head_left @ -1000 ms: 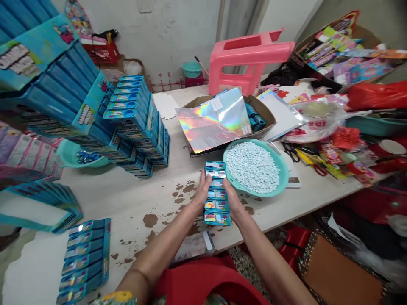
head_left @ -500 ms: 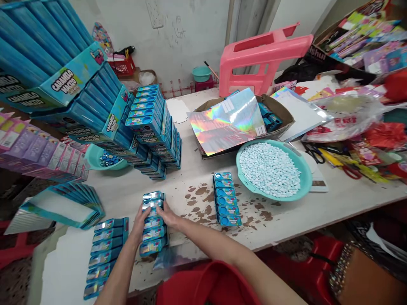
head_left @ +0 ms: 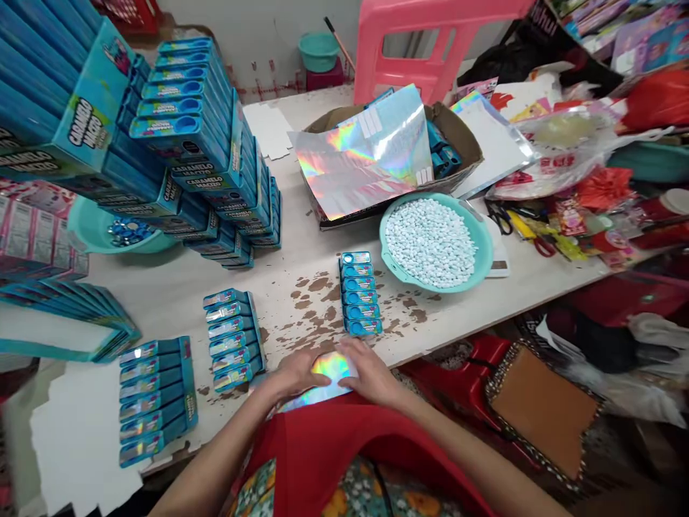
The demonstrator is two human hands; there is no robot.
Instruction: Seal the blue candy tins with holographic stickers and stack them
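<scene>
At the table's front edge, against the red apron, a shiny rainbow-coloured holographic sheet (head_left: 332,368) is between my hands. My left hand (head_left: 297,375) is closed on its left side, the thumb lying on top. From the right, my right hand (head_left: 370,372) grips it, thumb also on top; the fingertips beneath are hidden. Just beyond my hands stands a row of small blue candy boxes (head_left: 360,296) with round windows. Left of my left hand is a second row of blue boxes (head_left: 230,339) with shiny strips, and a third row (head_left: 153,402) lies further left.
A teal basin of pale blue candies (head_left: 430,240) stands right of centre, beside a cardboard box (head_left: 457,136) with holographic sheets on it. Tall stacks of blue cartons (head_left: 215,165) rise at the left. A pink stool (head_left: 414,50) stands behind, with scissors (head_left: 500,217) at the right.
Both hands have let go of the row of blue boxes and moved right and towards my body, onto the holographic sheet. The view has tilted down and turned right.
</scene>
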